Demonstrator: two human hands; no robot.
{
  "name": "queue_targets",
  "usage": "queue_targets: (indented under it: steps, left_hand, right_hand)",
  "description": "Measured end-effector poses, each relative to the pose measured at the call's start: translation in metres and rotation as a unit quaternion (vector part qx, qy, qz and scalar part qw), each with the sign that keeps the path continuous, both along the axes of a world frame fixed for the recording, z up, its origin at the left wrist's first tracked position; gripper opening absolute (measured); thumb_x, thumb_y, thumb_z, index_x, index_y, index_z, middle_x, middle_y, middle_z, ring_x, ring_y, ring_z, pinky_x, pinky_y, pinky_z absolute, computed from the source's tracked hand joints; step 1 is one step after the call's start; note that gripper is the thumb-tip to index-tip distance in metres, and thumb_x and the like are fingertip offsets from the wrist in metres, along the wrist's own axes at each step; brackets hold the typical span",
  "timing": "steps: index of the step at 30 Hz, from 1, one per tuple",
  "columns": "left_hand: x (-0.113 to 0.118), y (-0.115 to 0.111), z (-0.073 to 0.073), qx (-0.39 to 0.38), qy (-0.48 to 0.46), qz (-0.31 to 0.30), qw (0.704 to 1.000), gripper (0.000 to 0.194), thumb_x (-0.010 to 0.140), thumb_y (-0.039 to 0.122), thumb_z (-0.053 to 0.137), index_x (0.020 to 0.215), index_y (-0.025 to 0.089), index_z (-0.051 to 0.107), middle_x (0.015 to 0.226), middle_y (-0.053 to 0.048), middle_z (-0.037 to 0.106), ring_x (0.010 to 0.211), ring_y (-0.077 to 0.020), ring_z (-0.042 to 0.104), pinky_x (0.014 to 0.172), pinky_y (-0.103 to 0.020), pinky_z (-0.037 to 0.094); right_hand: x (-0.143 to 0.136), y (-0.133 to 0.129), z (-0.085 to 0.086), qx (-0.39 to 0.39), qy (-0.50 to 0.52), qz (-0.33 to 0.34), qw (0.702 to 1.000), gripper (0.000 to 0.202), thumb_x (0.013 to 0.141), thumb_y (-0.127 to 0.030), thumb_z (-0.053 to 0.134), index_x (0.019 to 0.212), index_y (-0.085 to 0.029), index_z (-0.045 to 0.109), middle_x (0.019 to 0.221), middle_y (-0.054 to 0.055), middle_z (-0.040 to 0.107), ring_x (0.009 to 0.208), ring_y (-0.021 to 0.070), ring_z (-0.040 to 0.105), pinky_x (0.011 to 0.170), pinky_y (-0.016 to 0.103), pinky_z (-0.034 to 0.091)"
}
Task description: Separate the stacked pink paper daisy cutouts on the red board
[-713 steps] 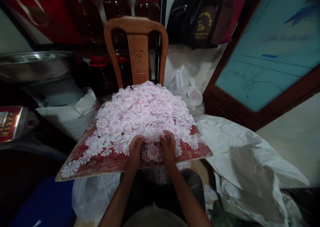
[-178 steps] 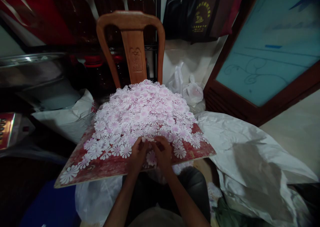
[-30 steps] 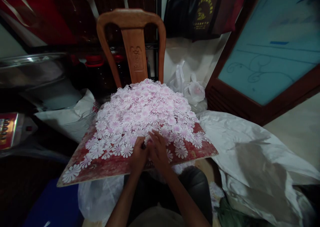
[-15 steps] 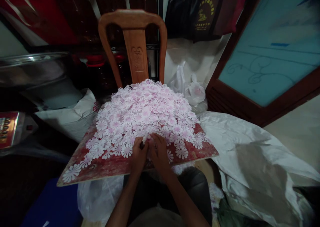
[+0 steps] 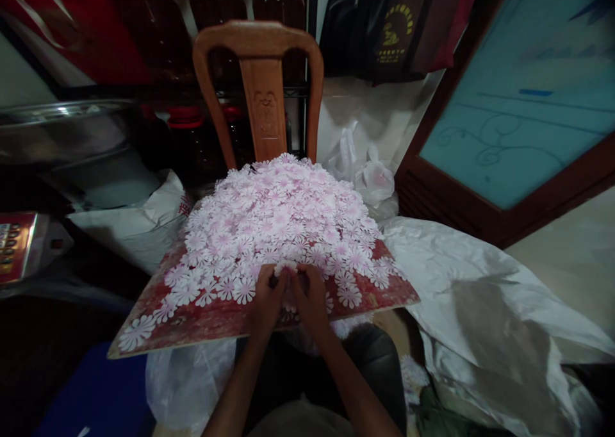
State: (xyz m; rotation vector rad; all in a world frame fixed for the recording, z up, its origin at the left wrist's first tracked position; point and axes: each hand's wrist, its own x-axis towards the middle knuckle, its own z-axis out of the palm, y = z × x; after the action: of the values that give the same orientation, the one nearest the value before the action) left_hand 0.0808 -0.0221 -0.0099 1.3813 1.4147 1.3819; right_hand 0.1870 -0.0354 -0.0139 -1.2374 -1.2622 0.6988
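A big heap of white and pink paper flowers [image 5: 283,213] covers most of a worn red board [image 5: 211,321]. At the board's near edge my left hand [image 5: 268,293] and my right hand [image 5: 308,293] are close together, fingers pinched. Between their fingertips is a white flower [image 5: 285,268], held by both. Its lower part is hidden by the fingers. Single flowers lie flat on the board to either side of my hands, one of them [image 5: 137,333] at the left corner.
A wooden chair back [image 5: 265,104] rises behind the heap. Large white sacks [image 5: 461,283] stand at the right, and a white bag [image 5: 139,222] at the left. A clear plastic bag [image 5: 187,379] hangs below the board. Red-lidded jars [image 5: 218,1] fill a shelf behind.
My right hand's fingers have drawn back from the heap and closed near my left fingertips. The white flower between my hands now shows more clearly.
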Motion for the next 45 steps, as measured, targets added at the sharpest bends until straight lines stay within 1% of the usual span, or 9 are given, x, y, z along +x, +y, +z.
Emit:
queue_targets:
  steps: [4,10,19,24,33,37,40,43,45]
  left_hand:
    - [0.000,-0.001,0.004,-0.014,-0.035,-0.002,0.999,0.026,0.085,0.044,0.059,0.083,0.019,0.056,0.078,0.002,0.050,0.071,-0.0123,0.047,0.066,-0.021,0.039]
    - [-0.001,-0.002,0.005,-0.016,-0.055,-0.032,0.998,0.026,0.086,0.044,0.059,0.086,0.018,0.058,0.081,0.002,0.052,0.074,-0.0121,0.049,0.069,-0.020,0.042]
    - [-0.002,0.000,-0.005,-0.044,-0.048,0.004,0.998,0.031,0.083,0.050,0.061,0.088,0.020,0.057,0.082,0.002,0.052,0.076,-0.0135,0.050,0.071,-0.022,0.043]
    - [-0.002,-0.001,-0.003,-0.043,-0.064,-0.025,0.997,0.028,0.086,0.048,0.058,0.091,0.020,0.055,0.084,0.001,0.053,0.075,-0.0132,0.050,0.072,-0.022,0.044]
    - [-0.002,-0.002,0.003,-0.017,-0.021,-0.020,0.999,0.022,0.087,0.041,0.056,0.085,0.019,0.054,0.081,0.002,0.051,0.072,-0.0127,0.047,0.067,-0.021,0.039]
    - [-0.002,-0.003,0.006,-0.005,-0.005,-0.022,1.000,0.018,0.088,0.037,0.054,0.082,0.020,0.051,0.076,0.003,0.045,0.070,-0.0128,0.044,0.067,-0.021,0.038]
    - [-0.001,-0.003,0.007,0.006,0.014,-0.029,0.999,0.016,0.089,0.035,0.052,0.082,0.020,0.053,0.079,0.002,0.047,0.074,-0.0142,0.047,0.069,-0.023,0.039]
    - [0.002,-0.003,0.007,0.012,0.049,-0.043,0.998,0.016,0.087,0.035,0.053,0.084,0.020,0.058,0.086,0.000,0.054,0.082,-0.0162,0.051,0.076,-0.025,0.041]
    - [0.003,-0.003,0.007,0.013,0.070,-0.050,0.996,0.015,0.087,0.035,0.054,0.085,0.021,0.060,0.088,0.000,0.056,0.084,-0.0165,0.053,0.079,-0.026,0.041]
  right_hand:
    - [0.000,0.003,-0.004,0.005,-0.001,0.003,1.000,0.015,0.087,-0.033,0.056,0.093,-0.019,0.059,0.091,0.005,0.061,0.084,0.0192,0.056,0.079,0.034,0.047]
    - [0.002,0.003,-0.001,0.003,-0.023,0.031,0.999,0.016,0.086,-0.033,0.057,0.078,-0.020,0.055,0.078,0.002,0.056,0.076,0.0174,0.052,0.070,0.030,0.043]
    - [0.004,0.003,-0.004,0.015,0.031,0.025,0.999,0.015,0.085,-0.035,0.062,0.084,-0.021,0.060,0.085,0.004,0.062,0.080,0.0192,0.058,0.073,0.032,0.048]
    - [0.004,0.003,-0.002,0.019,0.026,0.029,0.999,0.016,0.086,-0.037,0.061,0.083,-0.021,0.061,0.084,0.004,0.062,0.079,0.0191,0.057,0.071,0.032,0.048]
    - [0.003,0.004,-0.003,0.022,0.013,0.028,0.999,0.017,0.085,-0.037,0.061,0.081,-0.020,0.060,0.081,0.003,0.060,0.077,0.0189,0.057,0.072,0.033,0.046]
    - [0.003,0.004,-0.001,0.024,0.013,0.022,0.999,0.015,0.084,-0.034,0.062,0.080,-0.020,0.059,0.081,0.003,0.061,0.079,0.0186,0.057,0.075,0.033,0.047]
    - [0.003,0.003,0.003,0.016,0.021,0.005,1.000,0.015,0.083,-0.033,0.063,0.089,-0.019,0.062,0.089,0.005,0.062,0.083,0.0184,0.057,0.077,0.032,0.048]
    - [0.003,0.002,0.007,0.014,0.046,-0.021,0.999,0.027,0.084,-0.032,0.062,0.108,-0.020,0.061,0.106,0.007,0.061,0.094,0.0192,0.058,0.084,0.034,0.048]
    - [0.004,0.001,0.007,0.024,0.060,-0.018,0.998,0.023,0.087,-0.032,0.060,0.106,-0.020,0.062,0.106,0.007,0.060,0.097,0.0193,0.057,0.086,0.034,0.048]
